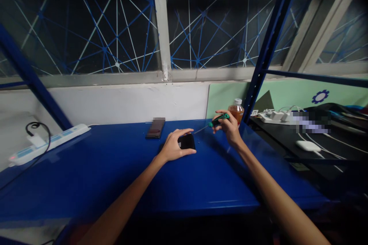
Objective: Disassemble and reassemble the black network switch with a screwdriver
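Observation:
A black, flat-sided object (188, 142) lies on the blue tabletop (115, 172); its kind cannot be made out, as my hand covers its left part. My left hand (171, 147) is closed around it, thumb on the near side and fingers on the far side. In my right hand (230, 127) is a screwdriver (219, 120) with a green and black handle, held at a slant. Its thin shaft points left and down, the tip at or close to the far right corner of the black object; contact cannot be told. Tiny specks (198, 142) lie just right of the object.
A dark phone (155, 128) lies behind my left hand. A bottle of amber drink (237, 111) stands behind my right hand. At left lies a white power strip (51, 143) with a black cable. Blue rack posts (258, 69) rise at the right, beside a black table with chargers (308, 146).

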The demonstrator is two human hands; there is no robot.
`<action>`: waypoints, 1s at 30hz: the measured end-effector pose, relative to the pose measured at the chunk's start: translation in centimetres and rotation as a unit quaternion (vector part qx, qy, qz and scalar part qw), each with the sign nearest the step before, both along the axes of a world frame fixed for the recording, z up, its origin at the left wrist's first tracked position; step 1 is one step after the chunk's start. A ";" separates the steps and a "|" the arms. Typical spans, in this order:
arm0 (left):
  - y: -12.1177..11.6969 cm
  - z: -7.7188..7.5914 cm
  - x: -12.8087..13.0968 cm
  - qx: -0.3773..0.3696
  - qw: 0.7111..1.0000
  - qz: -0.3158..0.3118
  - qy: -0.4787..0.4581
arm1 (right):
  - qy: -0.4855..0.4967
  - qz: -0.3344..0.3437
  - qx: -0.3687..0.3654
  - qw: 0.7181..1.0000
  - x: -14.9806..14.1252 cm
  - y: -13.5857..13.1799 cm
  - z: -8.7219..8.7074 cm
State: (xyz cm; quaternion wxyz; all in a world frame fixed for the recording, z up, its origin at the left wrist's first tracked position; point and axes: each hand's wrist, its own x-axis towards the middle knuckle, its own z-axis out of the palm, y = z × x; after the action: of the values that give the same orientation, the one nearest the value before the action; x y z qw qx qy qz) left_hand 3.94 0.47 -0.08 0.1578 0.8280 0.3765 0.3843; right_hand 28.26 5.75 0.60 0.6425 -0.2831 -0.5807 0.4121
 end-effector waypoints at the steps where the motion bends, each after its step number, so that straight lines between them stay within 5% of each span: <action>1: 0.0 0.0 0.0 -0.002 1.000 0.000 -0.002 | -0.002 -0.007 0.002 1.000 0.0 0.0 0.0; 8: 0.0 -0.1 0.0 -0.002 1.000 -0.001 -0.013 | -0.073 -0.142 0.039 0.986 -0.6 -0.7 0.1; 21: 0.1 -0.3 0.0 0.000 1.000 0.003 0.007 | -0.024 -0.030 0.016 0.999 -0.4 -0.4 0.4; 30: -0.1 -0.1 0.0 -0.006 1.000 -0.006 0.002 | -0.018 -0.030 0.022 0.999 -0.6 -0.6 0.2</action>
State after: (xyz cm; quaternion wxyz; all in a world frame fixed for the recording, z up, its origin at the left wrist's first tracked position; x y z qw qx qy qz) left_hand 3.91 0.37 -0.14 0.1646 0.8298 0.3743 0.3797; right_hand 27.68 5.17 0.76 0.6497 -0.2937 -0.5926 0.3747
